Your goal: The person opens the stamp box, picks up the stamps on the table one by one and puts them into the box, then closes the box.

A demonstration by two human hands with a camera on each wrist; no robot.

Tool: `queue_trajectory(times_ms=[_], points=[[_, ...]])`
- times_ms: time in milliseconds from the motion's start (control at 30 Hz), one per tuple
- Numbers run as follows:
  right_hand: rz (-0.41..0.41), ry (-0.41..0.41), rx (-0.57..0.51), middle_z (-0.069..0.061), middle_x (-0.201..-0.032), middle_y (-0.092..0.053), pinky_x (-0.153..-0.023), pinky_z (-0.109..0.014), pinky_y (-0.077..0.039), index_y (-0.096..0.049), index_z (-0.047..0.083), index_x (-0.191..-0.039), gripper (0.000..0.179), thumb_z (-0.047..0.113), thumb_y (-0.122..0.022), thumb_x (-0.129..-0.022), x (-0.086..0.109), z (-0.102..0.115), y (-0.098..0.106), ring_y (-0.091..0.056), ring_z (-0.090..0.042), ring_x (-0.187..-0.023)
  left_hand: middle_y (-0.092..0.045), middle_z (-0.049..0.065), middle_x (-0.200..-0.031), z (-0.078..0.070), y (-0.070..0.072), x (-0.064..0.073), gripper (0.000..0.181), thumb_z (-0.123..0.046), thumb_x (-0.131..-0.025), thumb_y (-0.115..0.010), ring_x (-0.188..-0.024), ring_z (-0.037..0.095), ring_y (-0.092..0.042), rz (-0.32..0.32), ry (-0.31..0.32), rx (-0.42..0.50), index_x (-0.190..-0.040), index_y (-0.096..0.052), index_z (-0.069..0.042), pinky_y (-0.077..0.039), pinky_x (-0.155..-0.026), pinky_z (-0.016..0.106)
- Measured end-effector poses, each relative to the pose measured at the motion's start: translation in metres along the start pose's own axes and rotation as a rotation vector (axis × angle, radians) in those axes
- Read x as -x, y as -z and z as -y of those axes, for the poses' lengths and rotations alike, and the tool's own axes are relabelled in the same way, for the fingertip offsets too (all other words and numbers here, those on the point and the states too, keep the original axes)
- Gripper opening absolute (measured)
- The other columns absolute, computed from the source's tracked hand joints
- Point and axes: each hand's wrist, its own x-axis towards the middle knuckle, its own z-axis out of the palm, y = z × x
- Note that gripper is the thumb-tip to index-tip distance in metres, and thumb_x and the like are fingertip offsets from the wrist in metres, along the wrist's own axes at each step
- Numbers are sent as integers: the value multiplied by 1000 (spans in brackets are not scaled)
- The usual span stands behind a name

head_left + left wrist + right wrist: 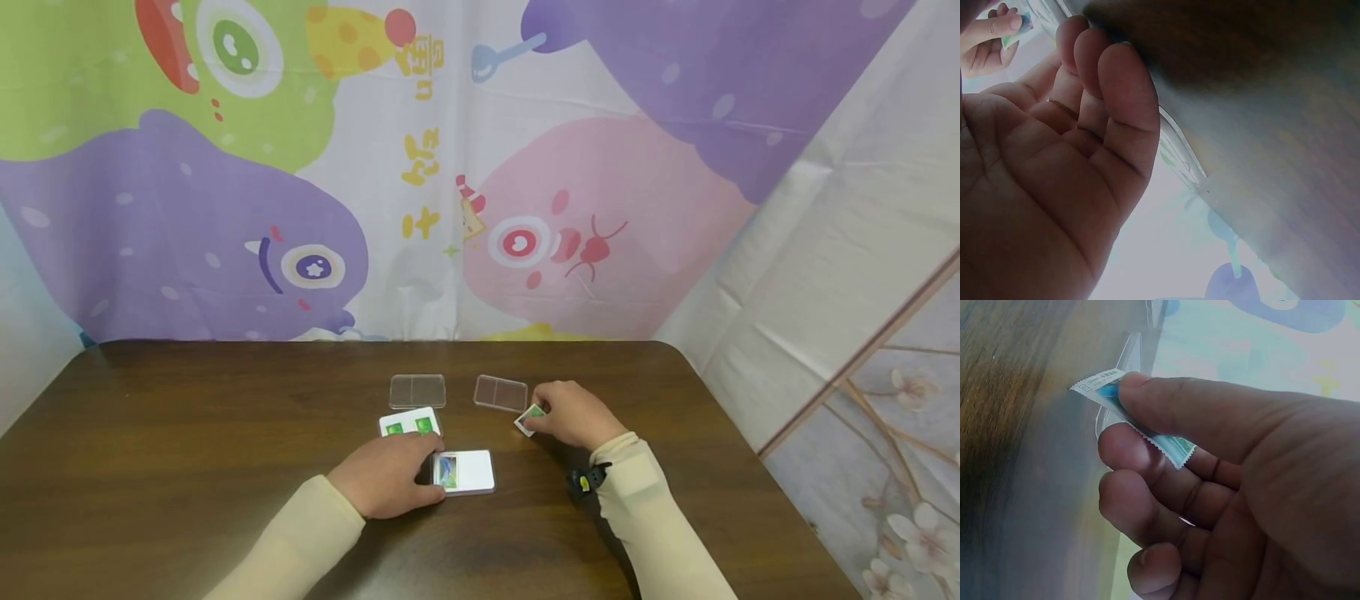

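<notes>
My right hand [577, 414] pinches a small postage stamp [1107, 387] with toothed edges between thumb and index finger, raised over the table. Its blue and green picture shows in the right wrist view, partly under the thumb. On the table, my left hand [390, 477] holds a shallow clear case [477, 473] by its left end, thumb at the near corner and fingers at the far one. White backing fills that case, with one blue-green stamp [447, 472] in its left half. Just behind lies another case [407, 413] with two green stamps, partly covered by my left fingers.
Two clear, divided plastic lids lie farther back: a left lid [417, 391] behind the green-stamp case and a right lid [500, 393] close to my right hand. The brown wooden table [187, 450] ends at a cartoon-printed curtain [420, 275].
</notes>
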Motion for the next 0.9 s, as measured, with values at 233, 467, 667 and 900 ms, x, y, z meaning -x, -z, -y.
queue_trajectory(times_ms=[233,467,667,900], points=[[-14,10,-19,6,-73,-57,-62,-31,-42,-62,16,-81,22,23,-81,-90,0,1,1,-51,-12,-67,-70,5,-115,0,-2,-1,50,-34,-87,-82,-103,22,-66,5,4,-4,-125,-65,-8,-53,-93,46],[-23,69,-35,7,-76,-59,-63,-31,-44,-67,18,-90,11,22,-73,-98,0,5,1,-51,-11,-66,-70,5,-114,0,-4,-3,50,-36,-87,-82,-101,21,-66,4,5,-8,-125,-65,-8,-53,-93,45],[29,163,-70,8,-81,-63,-67,-31,-48,-70,16,-96,5,20,-70,-100,2,20,1,-54,-9,-69,-70,6,-116,-1,-1,-1,51,-35,-86,-83,-104,23,-66,16,16,-2,-125,-65,-8,-52,-94,47],[199,277,-194,11,-82,-62,-66,-27,-47,-70,19,-95,4,20,-71,-99,3,38,-7,-53,-6,-70,-70,3,-111,0,-2,-2,48,-37,-86,-83,-96,18,-64,11,17,-5,-122,-65,-10,-53,-88,44]])
